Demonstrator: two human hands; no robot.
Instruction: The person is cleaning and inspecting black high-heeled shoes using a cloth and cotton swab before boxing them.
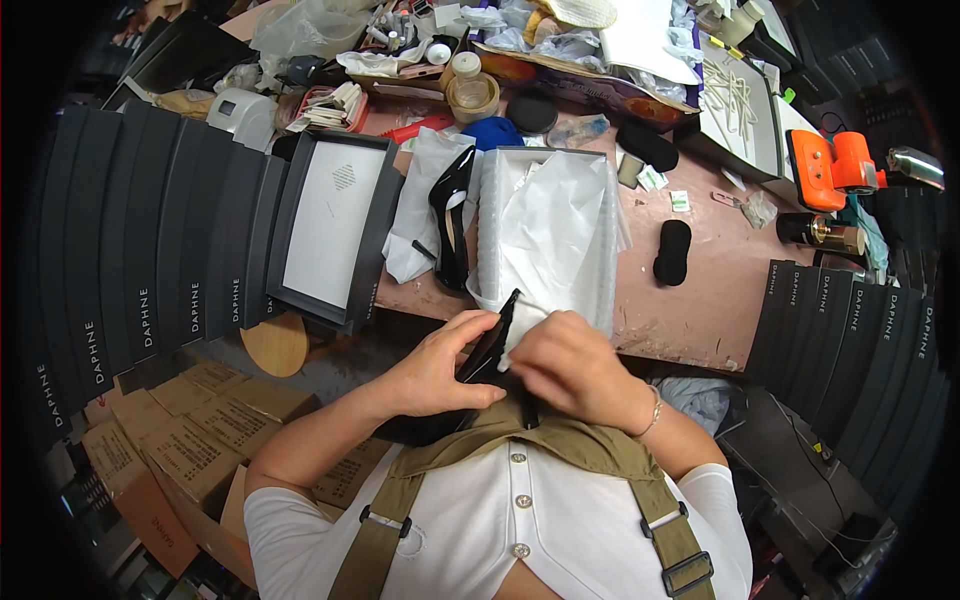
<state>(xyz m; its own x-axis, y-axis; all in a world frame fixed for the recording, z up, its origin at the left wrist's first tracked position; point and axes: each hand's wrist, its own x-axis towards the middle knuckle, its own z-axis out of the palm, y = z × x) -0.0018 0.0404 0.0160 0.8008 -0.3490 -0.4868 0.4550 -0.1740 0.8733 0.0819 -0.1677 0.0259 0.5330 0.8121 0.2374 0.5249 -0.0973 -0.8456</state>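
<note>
My left hand (432,372) is curled around a glossy black shoe (486,352), close to my body at the front edge of the workbench. The fingers and thumb grip its sides, and its lower part is hidden. At the shoe's opening, my right hand (578,368) is closed on a soft white piece (517,332) that looks like cloth; its fingertips are slightly blurred. A second black high-heeled shoe (452,225) lies on white tissue paper (408,212). Beside it stands an open shoebox (611,225) lined with white paper (555,215).
A dark box lid (375,215) rests left of the tissue. Rows of dark shoeboxes (140,230) stand at left, and more shoeboxes (850,340) at right. A black oval pad (673,252) lies on the pink bench (690,320). An orange tool (835,168) sits far right.
</note>
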